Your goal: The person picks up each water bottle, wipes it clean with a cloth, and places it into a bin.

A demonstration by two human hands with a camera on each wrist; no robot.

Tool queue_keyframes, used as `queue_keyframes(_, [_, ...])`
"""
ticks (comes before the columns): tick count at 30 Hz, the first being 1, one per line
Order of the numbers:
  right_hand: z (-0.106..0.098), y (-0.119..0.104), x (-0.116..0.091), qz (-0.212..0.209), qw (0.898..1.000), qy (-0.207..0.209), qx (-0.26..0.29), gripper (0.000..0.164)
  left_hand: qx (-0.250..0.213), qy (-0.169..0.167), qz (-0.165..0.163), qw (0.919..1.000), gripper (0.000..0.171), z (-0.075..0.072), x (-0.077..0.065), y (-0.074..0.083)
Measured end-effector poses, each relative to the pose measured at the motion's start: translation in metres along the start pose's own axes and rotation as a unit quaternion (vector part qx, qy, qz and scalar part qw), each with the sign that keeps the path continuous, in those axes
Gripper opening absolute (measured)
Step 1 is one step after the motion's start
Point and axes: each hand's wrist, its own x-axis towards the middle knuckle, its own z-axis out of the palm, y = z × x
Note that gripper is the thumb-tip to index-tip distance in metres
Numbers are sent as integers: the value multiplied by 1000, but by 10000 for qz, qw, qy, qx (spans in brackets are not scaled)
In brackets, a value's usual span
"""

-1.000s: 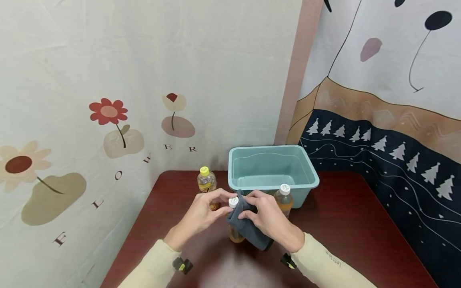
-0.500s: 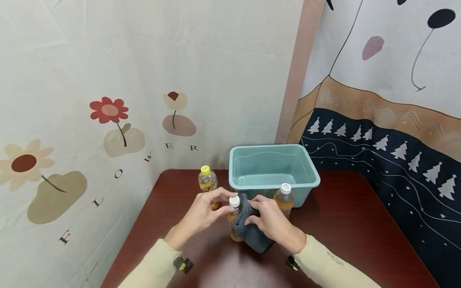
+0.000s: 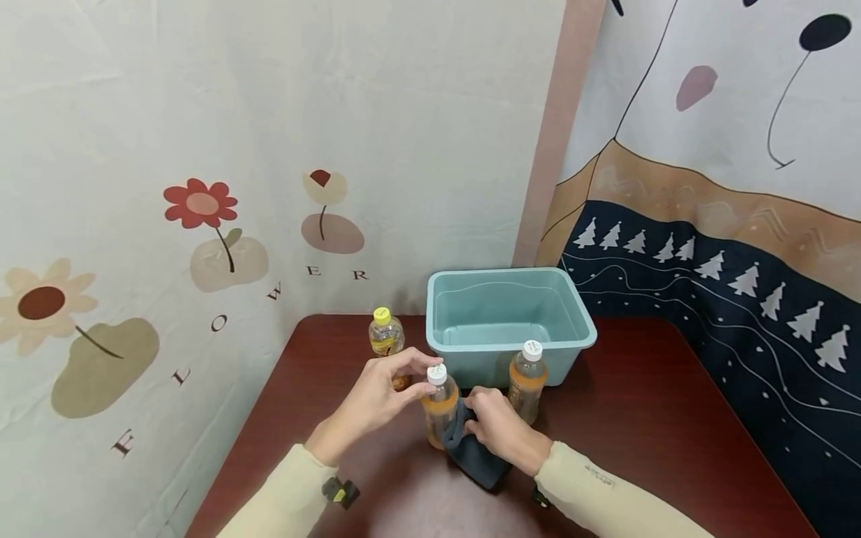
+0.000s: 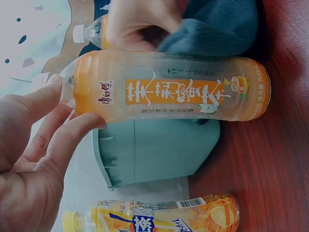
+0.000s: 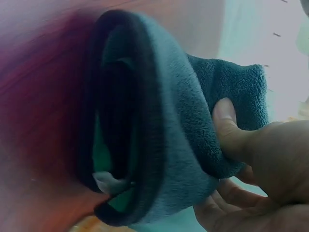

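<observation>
- Two hands are working at one held bottle [image 3: 439, 411], which is standing upright well in from the far edge of the table [image 3: 639, 418], nearer the left edge than the right.
- Left hand [image 3: 377, 396]: thumb and fingers are pinching the held bottle about its white cap [image 3: 437, 373] and neck, in the same place as a second ago.
- Right hand [image 3: 503, 427]: thumb and fingers are pinching a dark cloth [image 3: 479, 462].
- Change: the cloth is sitting lower than a second ago, away from the white cap, and is appearing to touch the bottle's lower right side.
- Effect: the white cap and upper label [image 4: 145, 92] are showing uncovered; in my judgement, the cloth work is shifting down the body while the left hand is steadying the top.
- Unconfirmed: from where I am standing, I cannot tell whether the base is touching the table.
- Surroundings: a tub [image 3: 487, 366] is occupying the far edge; a second bottle [image 3: 528, 388] is standing before its near right corner; a yellow-capped bottle [image 3: 386, 340] is standing toward the table's far left corner.
</observation>
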Motion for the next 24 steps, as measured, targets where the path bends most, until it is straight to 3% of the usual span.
queue_keyframes(5, [11,9,0,-161,9998,-24,-105,22,27,-7,42,10000,39,0,0,2])
queue_keyframes(12, [12,8,-2,-33,10000,-7,12,23,37,-16,5,10000,39,0,-1,1])
queue_keyframes(24, [-15,-6,1,-84,9992,302,238,23,-4,-28,-22,10000,40,-1,0,2])
